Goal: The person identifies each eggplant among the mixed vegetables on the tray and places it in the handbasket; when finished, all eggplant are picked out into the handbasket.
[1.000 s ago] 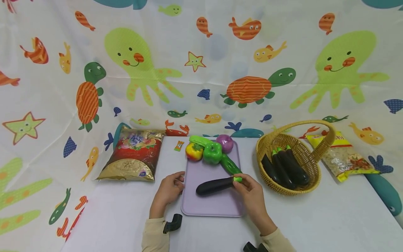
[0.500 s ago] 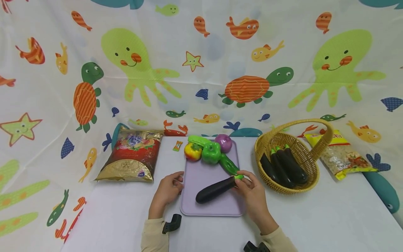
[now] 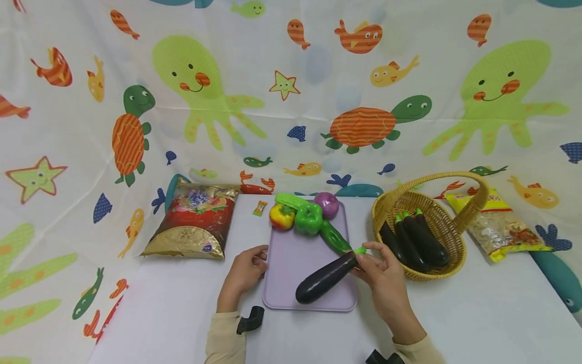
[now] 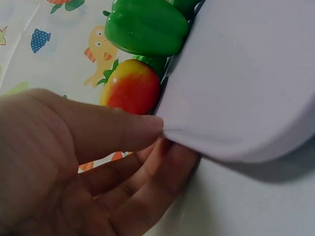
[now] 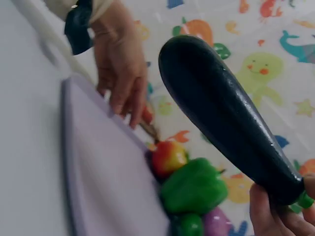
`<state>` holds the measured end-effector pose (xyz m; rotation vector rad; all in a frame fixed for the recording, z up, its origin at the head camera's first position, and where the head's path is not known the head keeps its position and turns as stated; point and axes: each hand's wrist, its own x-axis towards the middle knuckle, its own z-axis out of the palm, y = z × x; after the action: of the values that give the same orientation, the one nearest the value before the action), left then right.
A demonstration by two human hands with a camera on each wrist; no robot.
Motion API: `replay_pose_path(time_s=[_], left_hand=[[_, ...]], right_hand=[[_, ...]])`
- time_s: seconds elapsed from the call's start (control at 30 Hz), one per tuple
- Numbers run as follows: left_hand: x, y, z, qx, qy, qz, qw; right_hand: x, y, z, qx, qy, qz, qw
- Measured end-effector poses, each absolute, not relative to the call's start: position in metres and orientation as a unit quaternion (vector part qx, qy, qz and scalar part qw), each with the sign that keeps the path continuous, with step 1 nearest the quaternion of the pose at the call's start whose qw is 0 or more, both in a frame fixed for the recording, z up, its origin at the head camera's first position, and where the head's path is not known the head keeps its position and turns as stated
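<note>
My right hand (image 3: 385, 275) pinches a dark eggplant (image 3: 324, 280) near its green stem. The eggplant slants over the right half of a lilac tray (image 3: 288, 258), and the right wrist view shows it raised above the tray. At the tray's left edge, my left hand (image 3: 245, 272) pinches the rim, thumb above and fingers below in the left wrist view. Along the tray's far end lie a green bell pepper (image 3: 308, 219), a red-yellow fruit (image 3: 282, 217), a purple onion-like ball (image 3: 326, 205), a light green vegetable (image 3: 291, 201) and a dark green cucumber-like vegetable (image 3: 334, 237).
Right of the tray stands a wicker basket (image 3: 458, 253) with a tall handle, holding several eggplants (image 3: 425, 242). Behind it leans a yellow-edged clear bag (image 3: 500, 227). A red and gold bag (image 3: 195, 220) and a small wrapped candy (image 3: 260, 208) lie to the left.
My right hand has moved right with the eggplant, whose stem end now points more toward the far right. My left hand stays at the tray's left rim.
</note>
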<state>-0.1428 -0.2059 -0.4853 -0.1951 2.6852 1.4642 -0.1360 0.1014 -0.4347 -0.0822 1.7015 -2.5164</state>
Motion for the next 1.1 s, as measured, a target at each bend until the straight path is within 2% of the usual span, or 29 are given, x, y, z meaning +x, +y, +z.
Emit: replay_pose_path(time_s=[0.33, 0.5, 0.6, 0.8, 1.1], left_hand=[[-0.142, -0.204, -0.487, -0.070, 0.881, 0.466, 0.044], [-0.144, -0.204, -0.485, -0.073, 0.883, 0.462, 0.035], [-0.143, -0.204, -0.485, -0.072, 0.882, 0.464, 0.035], [-0.143, -0.205, -0.485, -0.073, 0.883, 0.463, 0.039], [-0.143, -0.205, -0.484, -0.081, 0.881, 0.465, 0.038]], right_hand=[[-0.142, 0.190, -0.387, -0.076, 0.575, -0.813, 0.058], [-0.166, 0.230, -0.368, -0.078, 0.629, -0.771, 0.061], [-0.187, 0.248, -0.363, -0.064, 0.663, -0.741, 0.084], [-0.231, 0.260, -0.365, -0.038, 0.741, -0.656, 0.135], [-0.281, 0.253, -0.374, -0.039, 0.809, -0.546, 0.213]])
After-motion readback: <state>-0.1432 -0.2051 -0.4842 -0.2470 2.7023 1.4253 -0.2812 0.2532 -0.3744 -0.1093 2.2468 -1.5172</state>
